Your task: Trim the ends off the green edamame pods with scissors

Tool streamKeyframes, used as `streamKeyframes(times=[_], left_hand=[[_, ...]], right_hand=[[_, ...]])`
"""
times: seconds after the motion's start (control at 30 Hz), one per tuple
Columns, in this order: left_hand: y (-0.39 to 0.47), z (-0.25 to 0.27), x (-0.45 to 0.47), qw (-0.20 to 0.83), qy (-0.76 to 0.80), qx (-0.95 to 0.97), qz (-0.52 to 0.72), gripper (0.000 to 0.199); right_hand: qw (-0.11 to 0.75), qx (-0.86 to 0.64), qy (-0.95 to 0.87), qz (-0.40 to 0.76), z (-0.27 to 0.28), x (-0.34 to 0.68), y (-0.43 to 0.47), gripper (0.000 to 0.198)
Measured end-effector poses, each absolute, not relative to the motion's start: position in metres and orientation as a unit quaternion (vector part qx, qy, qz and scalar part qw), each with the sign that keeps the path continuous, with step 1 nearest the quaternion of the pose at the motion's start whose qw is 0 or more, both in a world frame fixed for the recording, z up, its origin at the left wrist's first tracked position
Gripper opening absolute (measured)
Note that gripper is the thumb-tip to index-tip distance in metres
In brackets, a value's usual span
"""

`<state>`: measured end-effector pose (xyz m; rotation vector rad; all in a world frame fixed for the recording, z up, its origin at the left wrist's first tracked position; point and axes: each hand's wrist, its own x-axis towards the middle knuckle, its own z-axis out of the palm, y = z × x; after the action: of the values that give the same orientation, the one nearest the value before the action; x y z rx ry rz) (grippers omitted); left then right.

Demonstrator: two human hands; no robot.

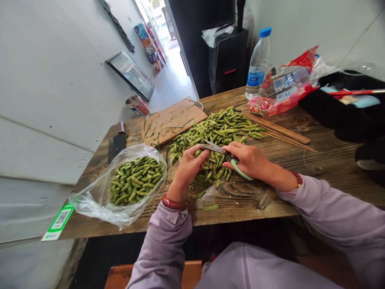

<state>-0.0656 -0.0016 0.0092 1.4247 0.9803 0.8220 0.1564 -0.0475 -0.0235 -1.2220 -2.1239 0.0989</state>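
My right hand (251, 159) grips a pair of scissors (240, 170) with pale green handles. Their blades point left, toward the fingertips of my left hand (191, 163). Those fingers are pinched on a green soybean pod (197, 153), partly hidden by the thumb. Beneath and beyond both hands spreads a loose heap of soybean pods (224, 124) on the wooden table (240, 200). To the left of my left hand, a clear plastic bag (99, 204) lies opened out with more pods (135, 180) inside.
A cutting board (171, 120) with green scraps lies behind the heap, a cleaver (116, 145) to its left. Bamboo skewers (282, 134) lie at the right. Behind them stand a water bottle (258, 64) and red packaging (288, 100). A QR-code card (58, 222) hangs at the left edge.
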Motion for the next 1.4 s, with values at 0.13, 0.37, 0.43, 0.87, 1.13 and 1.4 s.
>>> streamKeyframes(times=[0.13,0.37,0.43,0.87,1.13,1.4], left_hand=[[-0.002,0.010,-0.064,0.555,0.431,0.613,0.360,0.034],[-0.009,0.019,-0.056,0.481,0.472,0.647,0.356,0.024],[-0.009,0.019,-0.054,0.458,0.465,0.665,0.363,0.020],[-0.012,0.017,-0.047,0.406,0.439,0.703,0.385,0.013],[-0.016,0.018,-0.044,0.476,0.442,0.654,0.387,0.016],[-0.014,0.016,-0.048,0.515,0.451,0.632,0.364,0.029]], right_hand=[[0.336,-0.468,-0.816,0.049,-0.023,0.156,-0.048,0.039],[0.345,-0.463,-0.814,0.058,-0.023,0.155,-0.049,0.039],[0.343,-0.462,-0.816,0.058,-0.024,0.155,-0.049,0.040],[0.353,-0.431,-0.826,0.086,-0.023,0.156,-0.047,0.047],[0.373,-0.418,-0.825,0.078,-0.027,0.154,-0.050,0.037],[0.334,-0.437,-0.833,0.052,-0.024,0.153,-0.050,0.032]])
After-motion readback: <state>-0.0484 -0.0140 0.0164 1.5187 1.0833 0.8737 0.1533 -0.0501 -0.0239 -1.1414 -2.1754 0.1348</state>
